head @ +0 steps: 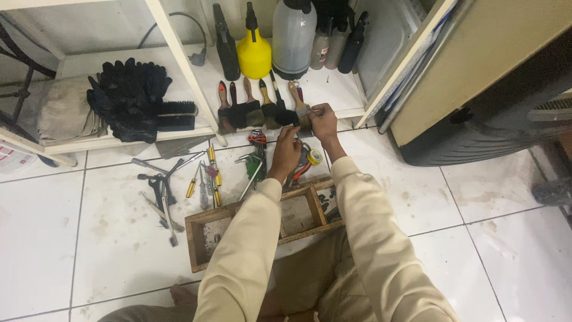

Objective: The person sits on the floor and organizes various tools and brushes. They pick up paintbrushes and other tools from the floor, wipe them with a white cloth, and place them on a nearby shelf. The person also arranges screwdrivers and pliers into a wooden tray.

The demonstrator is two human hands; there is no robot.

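A paintbrush (300,106) is gripped at its metal ferrule by the right hand (325,122), the fingers being closed round it at the near edge of the white shelf (333,89). The brush's long axis is seen to run from far to near, with the wooden handle pointing away and the bristles toward the person. The left hand (286,152) is held just near and slightly left of the brush, its fingers bent toward the bristle end; whether anything is pinched there cannot be told. The brush is thus reached first by the right hand, with the left close below it. To the left, a row of other brushes (247,107) is laid parallel on the shelf. On the tiled floor (89,238), screwdrivers (205,176) and a wooden tray (199,229) are found nearer the person.
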